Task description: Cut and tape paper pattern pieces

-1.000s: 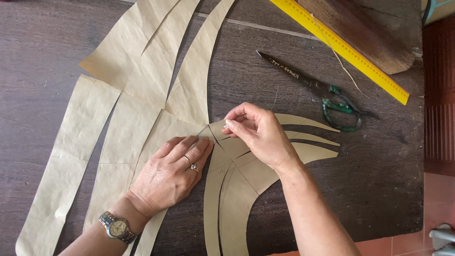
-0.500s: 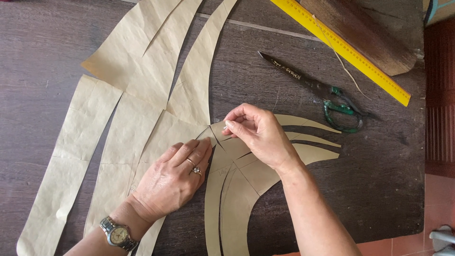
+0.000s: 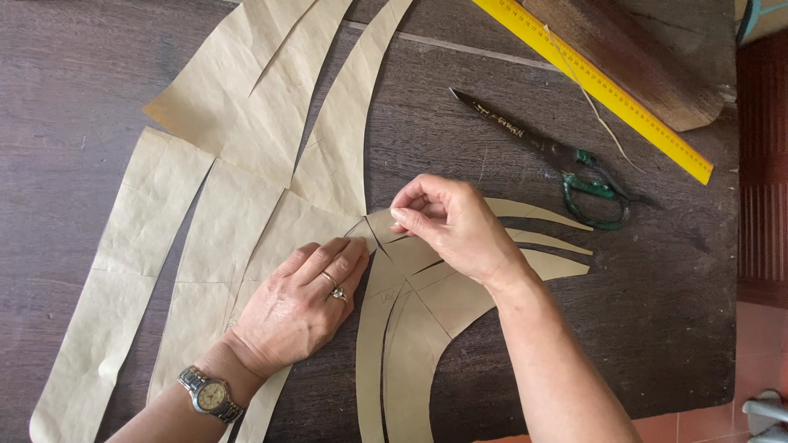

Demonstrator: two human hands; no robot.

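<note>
Hardly anything has shifted; my left hand still presses flat, fingers spread, on the tan paper pattern pieces. My right hand pinches a curved strip's tip, well left of the scissors. Aligning step; next calls for steady pressure.

Left hand flat on tan paper pieces; right hand pinching curved strip; scissors nearby

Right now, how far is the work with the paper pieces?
Done: the brown paper pieces are cut and the scissors lie aside. In hand: the left hand presses one piece flat while the right hand pinches a curved strip. Left: the other strips lie loose.
</note>
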